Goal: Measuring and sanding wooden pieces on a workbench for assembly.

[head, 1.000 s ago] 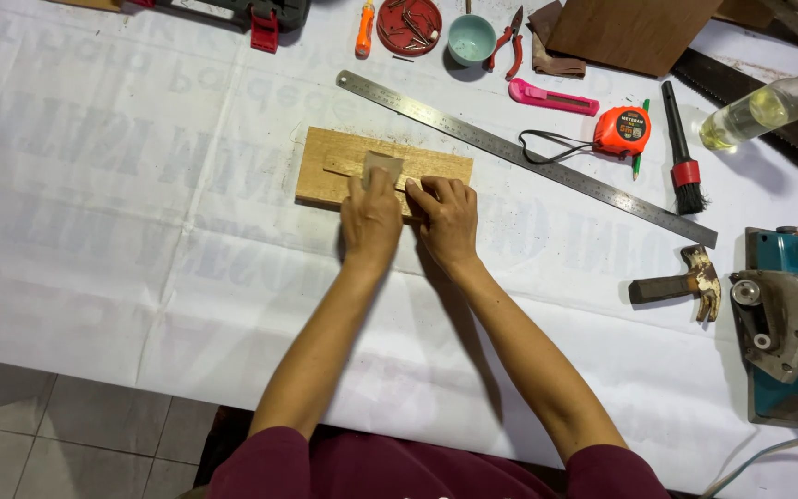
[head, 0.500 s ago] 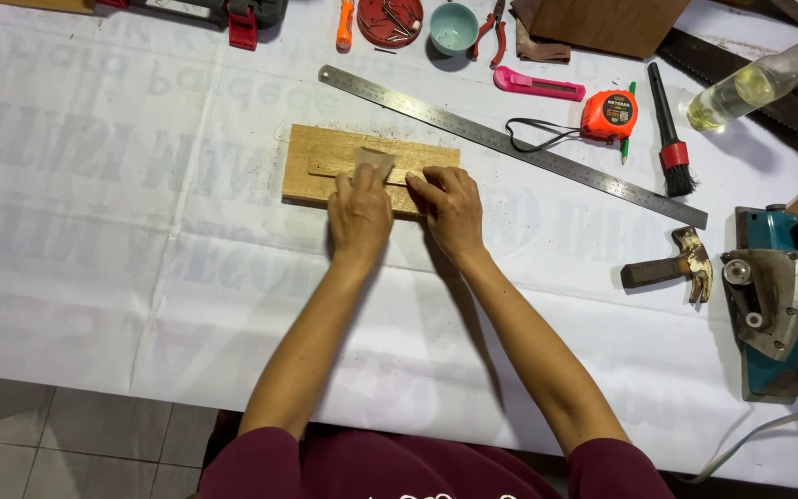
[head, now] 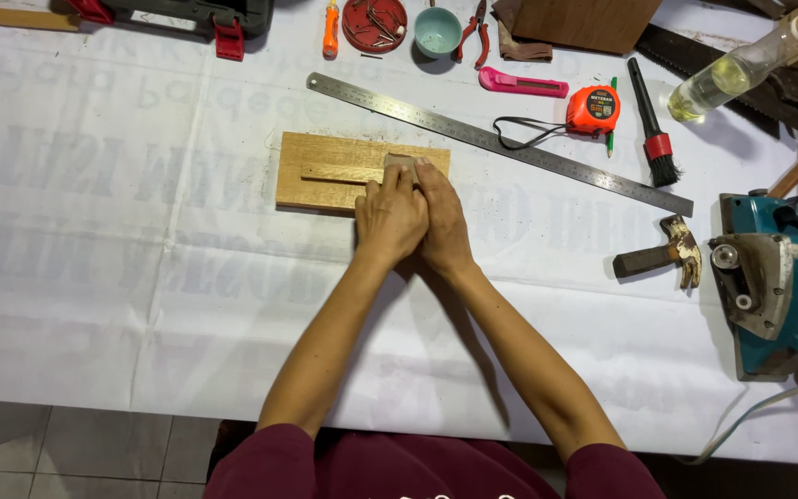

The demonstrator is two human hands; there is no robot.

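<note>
head view: both hands, left hand (head: 388, 214) and right hand (head: 442, 217), fingers pressed closed on a small block (head: 400, 161) atop the wooden board (head: 325, 189) lying left-right.

White printed banner (head: 94, 231) covering table

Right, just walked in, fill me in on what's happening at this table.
A person in maroon sleeves works at a white-covered table. Both hands press side by side on a small block, apparently a sanding pad, at the right end of a narrow wooden strip lying on a flat wooden board. The left hand and right hand touch each other. A long steel ruler, an orange tape measure, a hammer and a teal power saw lie unused to the right.
</note>
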